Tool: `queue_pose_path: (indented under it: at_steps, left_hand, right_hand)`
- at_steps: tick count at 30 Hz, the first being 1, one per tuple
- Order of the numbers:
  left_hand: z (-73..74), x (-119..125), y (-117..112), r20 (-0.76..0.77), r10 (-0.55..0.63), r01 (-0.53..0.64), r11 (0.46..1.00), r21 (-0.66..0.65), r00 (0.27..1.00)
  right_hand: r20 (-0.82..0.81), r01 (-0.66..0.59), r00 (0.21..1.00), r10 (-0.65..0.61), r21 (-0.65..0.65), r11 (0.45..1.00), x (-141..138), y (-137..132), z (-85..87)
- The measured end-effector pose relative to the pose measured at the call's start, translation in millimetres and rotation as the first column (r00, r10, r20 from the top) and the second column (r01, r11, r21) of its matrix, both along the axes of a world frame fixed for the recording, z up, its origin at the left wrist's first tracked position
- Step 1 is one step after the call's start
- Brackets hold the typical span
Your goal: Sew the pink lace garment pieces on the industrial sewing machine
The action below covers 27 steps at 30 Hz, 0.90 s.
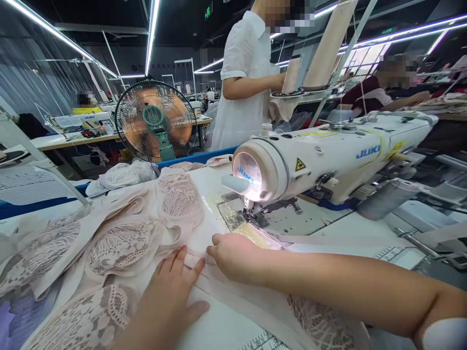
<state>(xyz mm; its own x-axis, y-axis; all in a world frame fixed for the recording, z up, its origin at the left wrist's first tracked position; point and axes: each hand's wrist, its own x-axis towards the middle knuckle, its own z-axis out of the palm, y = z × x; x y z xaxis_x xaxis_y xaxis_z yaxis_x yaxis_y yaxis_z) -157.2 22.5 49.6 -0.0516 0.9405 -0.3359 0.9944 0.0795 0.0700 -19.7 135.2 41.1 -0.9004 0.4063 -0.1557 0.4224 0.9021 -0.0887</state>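
Note:
My left hand (171, 287) lies flat with its fingers spread, pressing a pale pink bra band (197, 257) onto the table. Right beside it, my right hand (237, 255) has its fingers closed on the band's edge, in front of the needle area; its fingertips are partly hidden. A white JUKI sewing machine (310, 150) stands just beyond, its lamp lit over the presser foot (250, 214). Joined lace bra cups (122, 245) spread to the left and away from me. More lace (321, 321) shows under my right forearm.
A thread cone (388, 199) sits by the machine, with tall cones (324, 43) on a stand above it. Behind the table are a large fan (155, 121) and a standing person in white (244, 73). A paper sheet (32, 184) hangs at the left.

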Motion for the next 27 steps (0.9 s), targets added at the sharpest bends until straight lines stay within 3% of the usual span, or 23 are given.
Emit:
queue_pose_path:
  at_steps: [4, 8, 15, 27]
  left_hand:
    - [1.4, 3.4, -1.6, -0.058, 0.008, -0.008, 1.0, 0.002, 0.998]
    - [-4.5, 9.4, -4.8, -0.078, -0.032, 0.029, 0.999, -0.038, 0.996]
    - [-15.4, 14.2, -6.2, -0.076, -0.068, 0.066, 0.998, -0.018, 0.995]
    - [-15.3, 16.4, -5.4, -0.034, -0.04, 0.039, 0.999, -0.02, 0.999]
  right_hand:
    - [-0.147, 0.129, 0.979, -0.142, -0.093, 0.987, 25.0, -1.3, 0.7]
    - [-0.213, 0.105, 0.966, -0.149, -0.204, 0.973, 32.2, -1.3, -6.6]
    - [-0.009, 0.072, 0.997, -0.073, -0.083, 0.994, 8.1, 0.5, 4.8]
    - [-0.062, -0.081, 0.995, 0.08, -0.02, 0.996, -10.0, -0.8, -15.9]
